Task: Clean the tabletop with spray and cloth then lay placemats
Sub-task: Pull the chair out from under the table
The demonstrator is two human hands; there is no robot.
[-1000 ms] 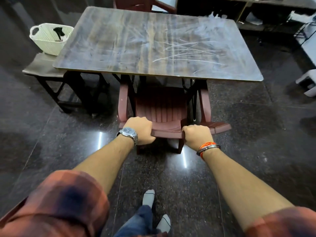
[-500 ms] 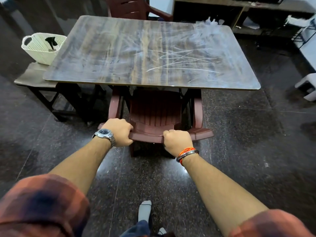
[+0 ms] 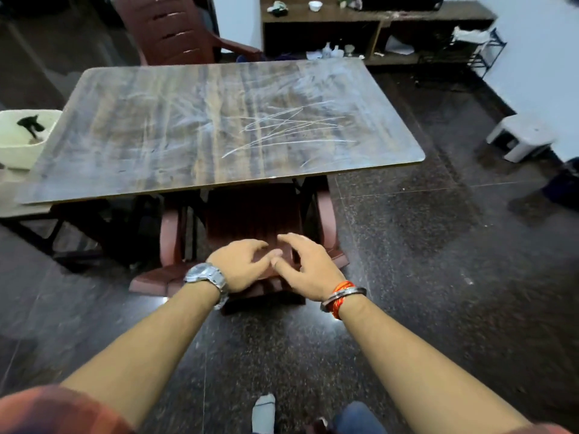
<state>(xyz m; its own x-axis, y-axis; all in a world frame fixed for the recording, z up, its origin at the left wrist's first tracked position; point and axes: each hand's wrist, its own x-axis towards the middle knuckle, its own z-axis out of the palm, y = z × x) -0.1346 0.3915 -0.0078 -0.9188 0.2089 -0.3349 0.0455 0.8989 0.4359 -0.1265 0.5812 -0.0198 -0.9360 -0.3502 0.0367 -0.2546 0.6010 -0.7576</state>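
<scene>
The wooden tabletop (image 3: 175, 126) fills the middle of the view, streaked with white smears and scribbled chalk-like lines on its right half. A maroon plastic chair (image 3: 250, 214) is tucked under its near edge. My left hand (image 3: 241, 266), with a steel watch, and my right hand (image 3: 308, 267), with an orange thread and a bangle, hover close together just above the chair's back, fingers spread and holding nothing. No spray, cloth or placemat shows on the table.
A white basket (image 3: 18, 142) holding a dark object sits on a low bench at the left. Another maroon chair (image 3: 175, 32) stands behind the table. A cluttered shelf unit (image 3: 376, 17) lines the back wall, and a white stool (image 3: 523, 136) is at the right.
Both hands have let go of the chair back and opened, drawing together. The chair now sits further under the table, and the view has tilted up.
</scene>
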